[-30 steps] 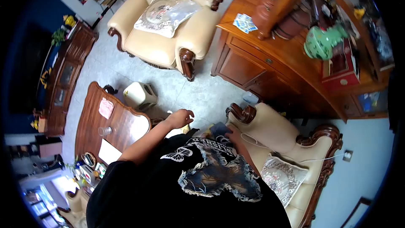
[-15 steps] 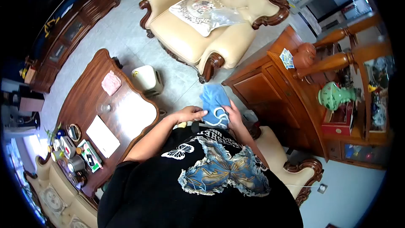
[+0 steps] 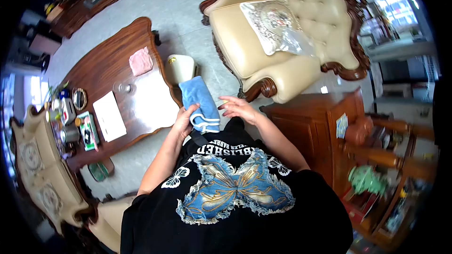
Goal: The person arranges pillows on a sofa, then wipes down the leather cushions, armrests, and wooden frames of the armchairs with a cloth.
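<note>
Blue cloth gripped in left hand, right hand open beside it

Blue cloth (image 3: 198, 95) is up in front of the person's body, between the wooden surface (image 3: 101, 77) and the right hand (image 3: 240, 109). Long axis runs away from the body, leaning a bit left; plain end points outward, white-banded end points back toward the waist. Left hand (image 3: 185, 120) grips it by the left edge, near the banded end, thumb on top. Right hand is open, holding nothing, fingers loosely spread toward the cloth's right edge; touching or just short, cannot tell.

Cloth: soft, matte, folded into a longish rectangle, white curved stripes at the near end. Surface: brown, glossy, visible grain, wavy carved edge, strong glare. On it: crumpled pink cloth (image 3: 141, 61), clear round glass (image 3: 124, 87), flat white rectangular sheet (image 3: 109, 115). Armchair (image 3: 249, 42): smooth cream upholstery, tufted back, dark carved wood trim; patterned cushion (image 3: 268, 23) on the seat, partly under shiny clear plastic. Cabinet (image 3: 301, 127): reddish-brown panelled wood. Black shirt (image 3: 155, 226) has a frayed denim butterfly patch (image 3: 235, 188). Floor (image 3: 188, 9) is grey tile.
</note>
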Motion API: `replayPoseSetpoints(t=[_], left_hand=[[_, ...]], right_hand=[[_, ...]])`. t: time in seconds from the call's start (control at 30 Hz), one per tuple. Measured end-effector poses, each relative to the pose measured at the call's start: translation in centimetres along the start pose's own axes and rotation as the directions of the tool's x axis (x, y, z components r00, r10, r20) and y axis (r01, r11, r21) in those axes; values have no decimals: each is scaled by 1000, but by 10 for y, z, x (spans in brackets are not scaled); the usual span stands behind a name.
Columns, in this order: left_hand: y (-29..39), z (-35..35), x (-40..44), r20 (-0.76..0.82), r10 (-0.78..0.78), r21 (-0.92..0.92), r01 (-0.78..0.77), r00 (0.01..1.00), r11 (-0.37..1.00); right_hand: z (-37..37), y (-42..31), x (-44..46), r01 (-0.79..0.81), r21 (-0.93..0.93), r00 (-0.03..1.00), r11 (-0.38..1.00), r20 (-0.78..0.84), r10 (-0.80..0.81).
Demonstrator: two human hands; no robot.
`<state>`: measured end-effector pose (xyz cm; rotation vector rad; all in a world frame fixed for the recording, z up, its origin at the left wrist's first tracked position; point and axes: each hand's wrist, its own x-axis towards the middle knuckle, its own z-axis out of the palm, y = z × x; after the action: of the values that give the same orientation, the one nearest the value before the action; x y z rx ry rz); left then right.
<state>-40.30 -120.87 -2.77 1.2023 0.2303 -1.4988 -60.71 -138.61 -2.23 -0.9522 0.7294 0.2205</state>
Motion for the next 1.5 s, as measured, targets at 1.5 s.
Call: replayPoseSetpoints(t=[1.5], left_hand=[[-96, 79, -100, -811, -4, -156, -211, 584, 965]], right_hand=[[-557, -109, 29, 469, 143, 313, 872, -950, -13]])
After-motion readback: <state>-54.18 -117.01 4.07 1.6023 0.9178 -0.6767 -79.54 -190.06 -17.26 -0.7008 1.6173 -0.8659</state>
